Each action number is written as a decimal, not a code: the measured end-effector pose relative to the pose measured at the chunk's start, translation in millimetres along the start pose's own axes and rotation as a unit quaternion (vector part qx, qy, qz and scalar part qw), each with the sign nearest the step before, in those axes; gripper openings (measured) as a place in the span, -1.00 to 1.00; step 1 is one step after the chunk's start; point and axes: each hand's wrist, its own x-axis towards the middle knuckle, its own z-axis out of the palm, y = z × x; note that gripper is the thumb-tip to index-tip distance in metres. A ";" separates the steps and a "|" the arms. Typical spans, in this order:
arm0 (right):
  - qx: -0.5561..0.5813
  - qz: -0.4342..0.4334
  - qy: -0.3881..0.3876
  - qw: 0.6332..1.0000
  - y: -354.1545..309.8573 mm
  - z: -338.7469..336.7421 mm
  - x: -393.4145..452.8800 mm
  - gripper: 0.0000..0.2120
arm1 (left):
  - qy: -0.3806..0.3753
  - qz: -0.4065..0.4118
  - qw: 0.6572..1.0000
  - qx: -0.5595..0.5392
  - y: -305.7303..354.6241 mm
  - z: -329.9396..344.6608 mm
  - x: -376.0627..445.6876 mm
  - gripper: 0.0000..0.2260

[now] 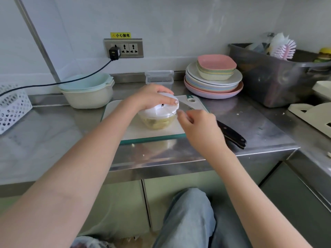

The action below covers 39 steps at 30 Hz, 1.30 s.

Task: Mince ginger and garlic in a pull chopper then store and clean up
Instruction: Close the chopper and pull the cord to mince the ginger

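One pull chopper [158,114] sits on one cutting board [154,131], the left hand [152,97] pressing flat on its lid, the right hand [198,126] pinching its cord beside one knife [231,134].

Soft, even daylight is washing over my view. Glare is streaking the steel counter [161,158] along its front edge. My right hand [200,127] is blurring slightly; wide-angle distortion is bending lines near the frame edges.
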 end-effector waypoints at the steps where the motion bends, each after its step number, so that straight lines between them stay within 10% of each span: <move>1: -0.001 -0.004 -0.011 1.000 -3.4 3.9 2.4 -0.48 | 0.000 0.000 1.000 0.001 -0.3 -0.1 0.0 -0.58; 10: -0.057 0.163 -0.046 0.984 56.1 -30.8 -35.2 -0.50 | -0.005 0.003 1.000 -0.001 0.5 -0.4 -0.1 -0.57; 19: -0.018 -0.018 -0.025 0.999 -6.1 10.3 -2.2 -0.49 | 0.001 -0.009 1.000 0.007 2.4 0.0 -1.8 -0.59; 28: -0.068 0.118 -0.048 0.989 45.1 -21.5 -33.7 -0.48 | 0.007 -0.007 1.000 0.006 5.2 -0.7 -2.5 -0.60; 39: 0.043 0.015 0.040 0.998 -11.9 20.4 21.6 -0.77 | 0.009 -0.006 1.000 0.004 5.2 1.5 -5.1 -0.60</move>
